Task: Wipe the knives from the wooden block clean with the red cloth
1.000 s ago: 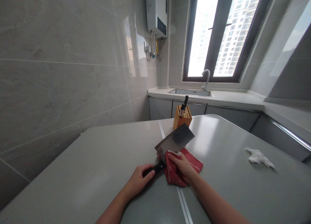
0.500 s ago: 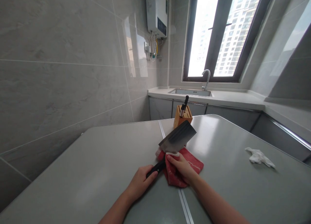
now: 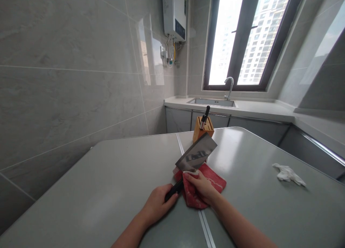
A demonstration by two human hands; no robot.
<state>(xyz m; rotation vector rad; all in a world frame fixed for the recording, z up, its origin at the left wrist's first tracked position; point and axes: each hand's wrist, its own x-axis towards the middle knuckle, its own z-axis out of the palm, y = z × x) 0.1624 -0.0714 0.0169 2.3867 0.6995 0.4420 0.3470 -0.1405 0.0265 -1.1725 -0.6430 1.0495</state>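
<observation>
My left hand (image 3: 159,202) is wrapped round the black handle of a cleaver (image 3: 196,153). The broad blade tilts up and to the right above the table, and dark marks or reflections show on its face. With my right hand (image 3: 202,186) I pinch a red cloth (image 3: 214,177) with a pale edge against the base of the blade, where it meets the handle. Part of the cloth spreads out to the right, under and behind the blade. The cloth hides the front end of the handle.
Just behind the blade stands a wooden knife block (image 3: 198,131) with black-handled tools in it. A crumpled white tissue (image 3: 288,174) lies on the right of the grey table (image 3: 113,176). Beyond are a counter with a sink (image 3: 212,102) and a faucet (image 3: 229,88).
The cleaver has turned slightly in my left hand, so its face now looks lighter with dark marks showing. My left hand has shifted a little to the right; the right hand barely moved.
</observation>
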